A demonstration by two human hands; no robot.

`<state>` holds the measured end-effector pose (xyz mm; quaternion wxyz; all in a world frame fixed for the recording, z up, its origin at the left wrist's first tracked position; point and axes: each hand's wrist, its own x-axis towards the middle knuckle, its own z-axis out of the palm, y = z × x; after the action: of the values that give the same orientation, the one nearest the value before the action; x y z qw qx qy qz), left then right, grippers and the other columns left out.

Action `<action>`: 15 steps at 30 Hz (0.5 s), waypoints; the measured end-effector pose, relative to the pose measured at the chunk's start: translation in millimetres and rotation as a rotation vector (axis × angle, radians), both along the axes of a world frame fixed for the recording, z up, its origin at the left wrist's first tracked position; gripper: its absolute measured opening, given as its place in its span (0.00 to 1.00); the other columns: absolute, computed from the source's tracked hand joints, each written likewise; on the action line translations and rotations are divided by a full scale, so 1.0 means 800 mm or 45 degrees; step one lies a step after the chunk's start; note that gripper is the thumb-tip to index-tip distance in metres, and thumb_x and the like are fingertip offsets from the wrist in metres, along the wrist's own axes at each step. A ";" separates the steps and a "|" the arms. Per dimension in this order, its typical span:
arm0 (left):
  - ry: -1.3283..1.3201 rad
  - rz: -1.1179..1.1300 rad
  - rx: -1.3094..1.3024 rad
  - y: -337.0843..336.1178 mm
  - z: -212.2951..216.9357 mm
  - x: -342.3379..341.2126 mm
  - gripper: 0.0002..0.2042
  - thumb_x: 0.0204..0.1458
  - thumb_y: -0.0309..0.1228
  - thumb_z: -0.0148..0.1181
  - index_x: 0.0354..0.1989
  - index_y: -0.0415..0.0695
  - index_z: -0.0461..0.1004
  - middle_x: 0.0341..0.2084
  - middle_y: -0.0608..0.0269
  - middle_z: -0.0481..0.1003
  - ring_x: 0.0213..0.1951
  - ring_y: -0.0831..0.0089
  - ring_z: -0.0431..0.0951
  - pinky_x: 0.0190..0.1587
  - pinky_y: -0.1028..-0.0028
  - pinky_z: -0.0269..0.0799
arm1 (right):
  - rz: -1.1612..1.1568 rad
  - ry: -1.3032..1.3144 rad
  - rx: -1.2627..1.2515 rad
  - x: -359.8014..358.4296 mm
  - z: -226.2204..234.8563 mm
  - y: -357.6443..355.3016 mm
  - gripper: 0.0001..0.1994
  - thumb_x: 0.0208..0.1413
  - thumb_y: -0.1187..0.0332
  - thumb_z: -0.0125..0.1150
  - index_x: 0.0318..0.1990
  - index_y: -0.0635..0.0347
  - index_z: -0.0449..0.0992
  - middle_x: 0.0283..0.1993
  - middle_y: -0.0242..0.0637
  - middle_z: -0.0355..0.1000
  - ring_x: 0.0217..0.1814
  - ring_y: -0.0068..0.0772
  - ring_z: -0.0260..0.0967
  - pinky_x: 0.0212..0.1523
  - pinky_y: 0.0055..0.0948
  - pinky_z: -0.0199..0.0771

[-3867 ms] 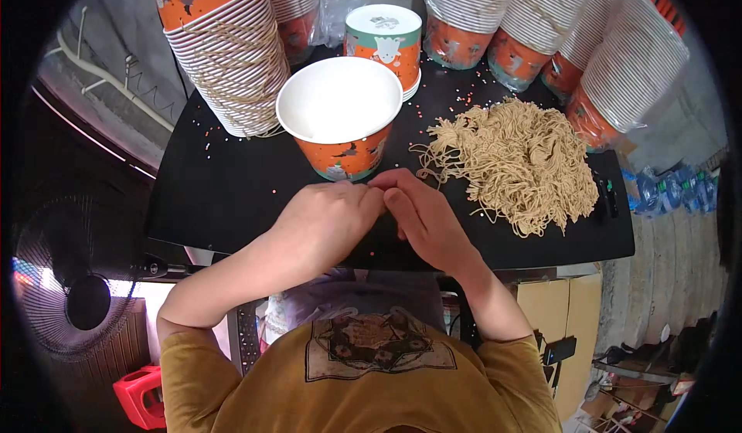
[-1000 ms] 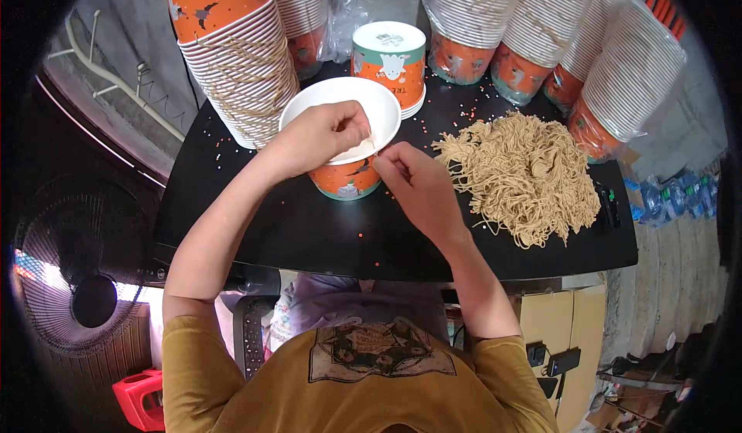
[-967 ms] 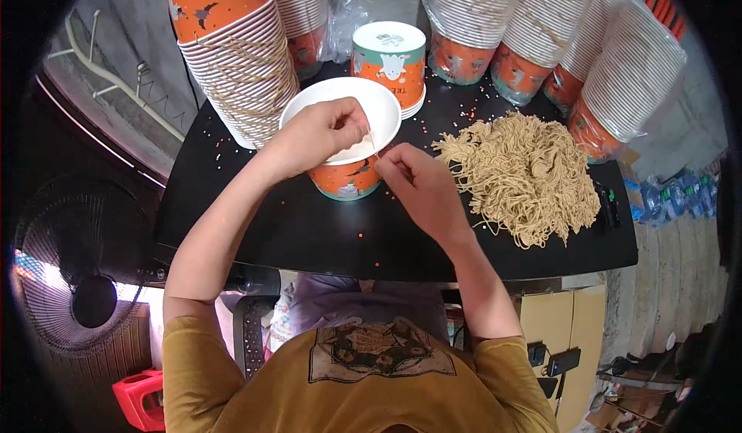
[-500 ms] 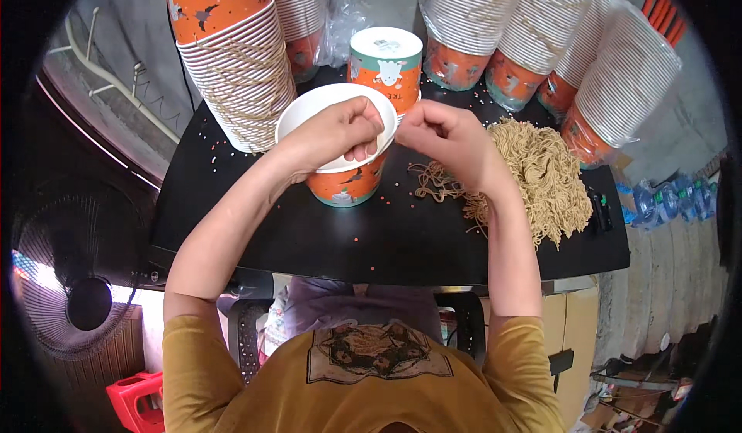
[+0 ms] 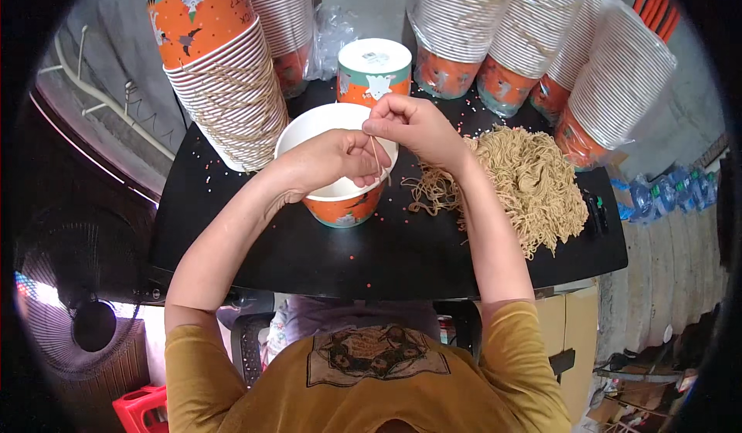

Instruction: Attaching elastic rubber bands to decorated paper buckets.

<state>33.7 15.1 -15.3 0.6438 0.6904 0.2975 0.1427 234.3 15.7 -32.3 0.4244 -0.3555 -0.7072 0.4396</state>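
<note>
An open paper bucket point(image 5: 344, 213), white inside and orange with a teal base band outside, stands upright on the black table in front of me. Over its rim, my left hand point(image 5: 340, 159) has its fingers curled in around a thin tan cord point(image 5: 376, 153). My right hand point(image 5: 413, 128) pinches the cord's upper end just above the left fingertips. From there the cord runs down past the left fingers towards the bucket's right rim; how it is fixed there is hidden. A large heap of tan cords point(image 5: 533, 190) lies to the right, below my right forearm.
An upside-down bucket point(image 5: 375, 56) stands behind. At the left rises a tall nested bucket stack point(image 5: 224, 93) with cords hanging over it. Plastic-wrapped stacks point(image 5: 618, 85) line the back right. Small beads dot the black table point(image 5: 402, 255). A fan point(image 5: 89, 278) is at the far left.
My right hand has moved left and in over the bucket, close to the left hand. The cord now shows stretched between them. The whole view has shifted slightly.
</note>
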 end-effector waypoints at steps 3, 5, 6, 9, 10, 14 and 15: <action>0.006 0.037 -0.034 0.003 -0.007 0.000 0.07 0.58 0.26 0.52 0.41 0.38 0.72 0.29 0.67 0.72 0.31 0.80 0.70 0.39 0.79 0.67 | -0.005 0.072 -0.060 -0.002 -0.003 -0.003 0.08 0.58 0.66 0.63 0.35 0.61 0.75 0.30 0.23 0.72 0.34 0.10 0.65 0.34 0.16 0.66; 0.021 0.064 0.016 0.001 -0.009 0.003 0.06 0.59 0.28 0.51 0.40 0.39 0.71 0.28 0.68 0.71 0.30 0.81 0.69 0.37 0.80 0.66 | 0.007 0.127 -0.078 -0.002 -0.005 -0.004 0.08 0.58 0.66 0.63 0.35 0.61 0.75 0.30 0.23 0.72 0.33 0.11 0.66 0.34 0.16 0.66; 0.031 0.078 0.041 0.000 -0.010 0.003 0.06 0.60 0.29 0.51 0.39 0.39 0.71 0.28 0.68 0.71 0.29 0.82 0.68 0.36 0.81 0.65 | 0.017 0.141 -0.074 -0.002 -0.006 -0.004 0.08 0.58 0.66 0.63 0.35 0.61 0.75 0.30 0.23 0.72 0.33 0.11 0.66 0.34 0.16 0.66; -0.031 0.056 -0.001 0.007 -0.018 0.002 0.09 0.61 0.35 0.54 0.40 0.41 0.70 0.28 0.71 0.69 0.30 0.83 0.68 0.35 0.81 0.65 | 0.074 0.199 -0.111 -0.001 -0.007 -0.005 0.07 0.58 0.67 0.62 0.36 0.61 0.74 0.30 0.24 0.72 0.32 0.11 0.67 0.33 0.15 0.66; -0.026 0.054 -0.012 0.007 -0.017 0.003 0.10 0.61 0.35 0.53 0.41 0.41 0.70 0.28 0.71 0.69 0.29 0.83 0.68 0.34 0.81 0.64 | 0.097 0.222 -0.131 -0.001 -0.006 -0.007 0.07 0.58 0.67 0.62 0.36 0.61 0.74 0.29 0.24 0.72 0.31 0.12 0.67 0.33 0.15 0.66; -0.037 0.090 -0.049 0.002 -0.012 0.007 0.10 0.62 0.36 0.53 0.43 0.41 0.70 0.30 0.71 0.69 0.29 0.84 0.68 0.34 0.83 0.64 | 0.067 0.207 -0.122 -0.001 -0.002 -0.012 0.05 0.57 0.69 0.62 0.36 0.60 0.75 0.29 0.20 0.69 0.30 0.08 0.62 0.30 0.14 0.62; -0.047 0.110 -0.057 0.000 -0.011 0.008 0.10 0.62 0.35 0.53 0.43 0.41 0.70 0.30 0.71 0.69 0.30 0.84 0.68 0.35 0.83 0.65 | 0.063 0.212 -0.121 -0.001 -0.003 -0.012 0.05 0.57 0.69 0.62 0.36 0.60 0.75 0.29 0.20 0.69 0.30 0.08 0.62 0.30 0.14 0.61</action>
<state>40.3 15.4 -24.1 0.6576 0.6595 0.3183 0.1766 233.6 6.0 -34.7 0.4535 -0.3200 -0.6563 0.5111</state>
